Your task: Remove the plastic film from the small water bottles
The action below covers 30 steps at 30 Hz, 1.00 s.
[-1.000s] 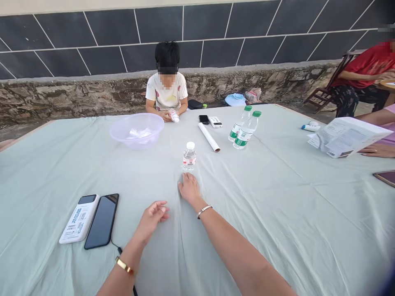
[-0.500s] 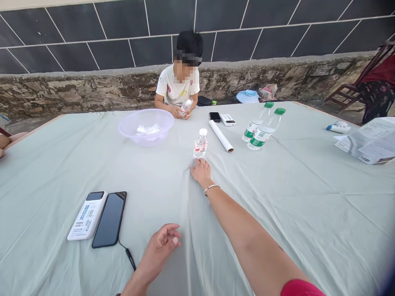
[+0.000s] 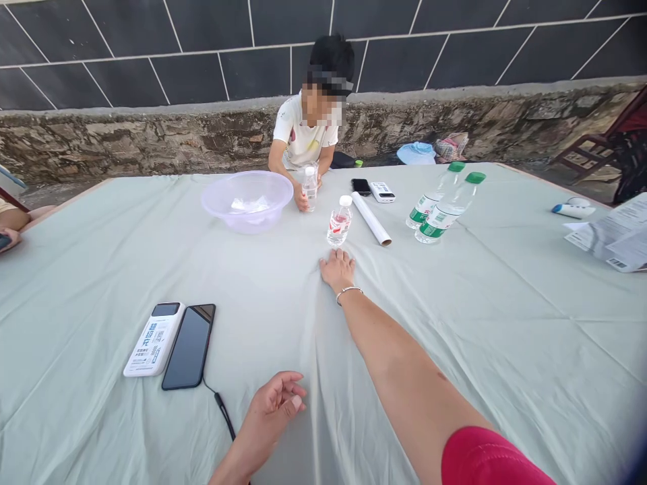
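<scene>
Stretched across the cloth-covered table (image 3: 263, 289), my right hand (image 3: 337, 271) lies palm down with its fingers apart, holding nothing. Just beyond its fingertips stands a small clear water bottle (image 3: 339, 222) with a white cap and a red-and-white label; I cannot tell whether they touch. My left hand (image 3: 277, 407) is near the front edge of the view, fingers loosely bent and apart, with nothing in it. To its left lie a black smartphone (image 3: 189, 347) with a wrist strap and a white power bank (image 3: 153, 340), side by side.
Across the table a person (image 3: 308, 135) holds another clear bottle (image 3: 310, 189) upright. A purple basin (image 3: 247, 225) contains whitish pieces. A white paper roll (image 3: 371, 219) and two green-capped bottles (image 3: 445, 205) are to the right. Papers (image 3: 614, 232) lie at the far right, another person's hand (image 3: 9, 239) far left.
The person opposite has brought their tilted bottle upright and forward on the table. The view has shifted slightly. My right hand has stayed flat by the small bottle; my left hand looks much the same.
</scene>
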{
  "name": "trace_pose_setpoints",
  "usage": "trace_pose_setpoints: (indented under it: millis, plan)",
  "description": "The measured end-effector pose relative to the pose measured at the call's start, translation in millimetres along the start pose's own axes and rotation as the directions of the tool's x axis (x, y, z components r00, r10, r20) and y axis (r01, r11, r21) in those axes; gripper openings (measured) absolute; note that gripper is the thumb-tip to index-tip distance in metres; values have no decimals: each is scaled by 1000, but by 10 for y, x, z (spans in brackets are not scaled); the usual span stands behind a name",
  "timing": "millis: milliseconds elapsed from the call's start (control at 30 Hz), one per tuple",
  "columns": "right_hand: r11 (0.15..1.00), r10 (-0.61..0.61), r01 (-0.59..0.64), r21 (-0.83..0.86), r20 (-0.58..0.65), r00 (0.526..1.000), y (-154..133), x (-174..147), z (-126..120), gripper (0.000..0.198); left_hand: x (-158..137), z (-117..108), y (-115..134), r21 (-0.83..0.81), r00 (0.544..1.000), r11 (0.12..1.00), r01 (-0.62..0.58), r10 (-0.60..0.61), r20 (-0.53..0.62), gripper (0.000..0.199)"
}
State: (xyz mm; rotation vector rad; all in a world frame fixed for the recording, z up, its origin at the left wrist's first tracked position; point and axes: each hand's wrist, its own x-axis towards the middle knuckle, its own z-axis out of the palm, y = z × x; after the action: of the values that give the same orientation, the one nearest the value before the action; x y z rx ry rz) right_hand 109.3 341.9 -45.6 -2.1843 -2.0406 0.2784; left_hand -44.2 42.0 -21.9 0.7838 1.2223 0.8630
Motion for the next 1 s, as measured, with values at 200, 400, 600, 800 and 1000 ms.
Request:
trace_pose_setpoints:
  millis: [200, 400, 600, 800, 1000]
  plan:
    - [997, -78, 77, 18, 20, 997, -51, -410, 68, 60, -19, 148, -64, -17, 999, 999, -41, 41, 15, 38]
    - [976, -212, 211, 44, 30, 977, -332, -389, 117, 56, -36, 251, -272, 188, 987, 977, -98, 120, -108, 27]
    - [970, -241, 239, 48, 41, 970, -587, -254, 209, 57, 3, 324, -433, 537, 926, 775, -333, 377, 30, 22]
    - [965, -202, 200, 168, -6, 979, -572, -215, 241, 52, 35, 378, -484, 631, 875, 673, -386, 484, 19, 22]
    - [957, -2, 34, 289, -113, 994, -802, 390, 240, 58, 135, 475, -835, 693, 752, 551, -465, 658, -18, 24]
